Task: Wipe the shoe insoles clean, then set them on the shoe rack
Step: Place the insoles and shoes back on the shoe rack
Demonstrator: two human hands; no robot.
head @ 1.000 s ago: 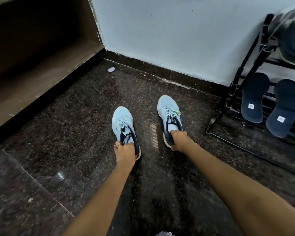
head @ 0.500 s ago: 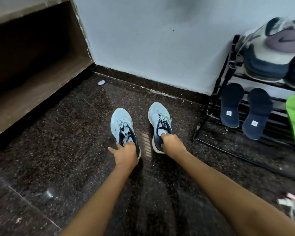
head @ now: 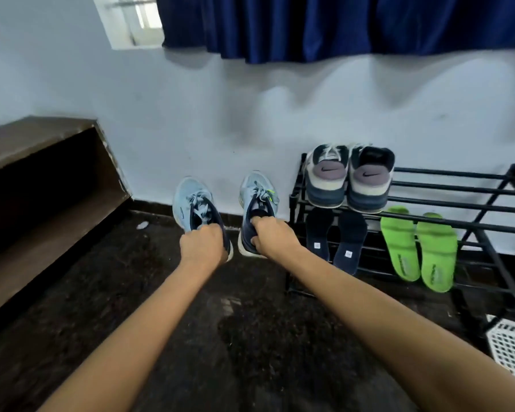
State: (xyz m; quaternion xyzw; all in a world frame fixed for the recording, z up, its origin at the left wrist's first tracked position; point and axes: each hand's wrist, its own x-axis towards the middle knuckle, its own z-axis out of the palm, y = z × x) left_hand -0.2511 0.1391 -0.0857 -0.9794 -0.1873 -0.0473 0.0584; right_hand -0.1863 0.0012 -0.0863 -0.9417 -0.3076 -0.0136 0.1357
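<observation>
Grip of left hand (head: 203, 245) curls round the heel of one pale-blue mesh sneaker (head: 188, 200), right hand (head: 275, 237) round its twin (head: 257, 191); black metal shoe rack (head: 452, 187) lies right.

Pale wall (head: 191, 114), dark speckled floor (head: 149, 292), blue curtain (head: 339, 25), brown wooden shelf (head: 42, 215).

You've got a blue curtain (head: 339, 25) across the top, wooden shelf (head: 33, 141) at left, white basket (head: 513, 349) lower right corner.
</observation>
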